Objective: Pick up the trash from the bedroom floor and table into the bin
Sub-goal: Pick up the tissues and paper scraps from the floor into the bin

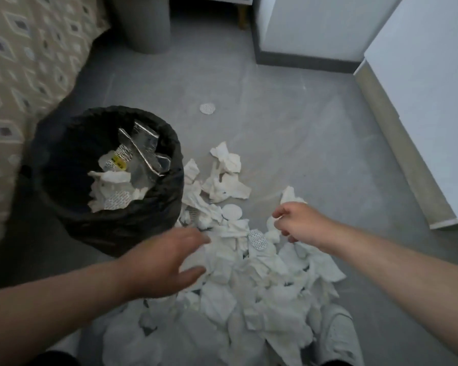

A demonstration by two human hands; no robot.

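Our left hand (167,262) released, fingers spread just above the pile of white tissues (249,281) on the grey floor (302,128), our right hand (299,224) grasping one tissue (290,195), black-lined bin (111,233) beside the pile, partly filled.

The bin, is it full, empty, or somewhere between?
Partly filled: the bin holds crumpled tissues and clear plastic wrappers, with dark liner showing beside them.

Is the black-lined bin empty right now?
No, the bin holds crumpled tissues and a clear plastic wrapper inside its black liner.
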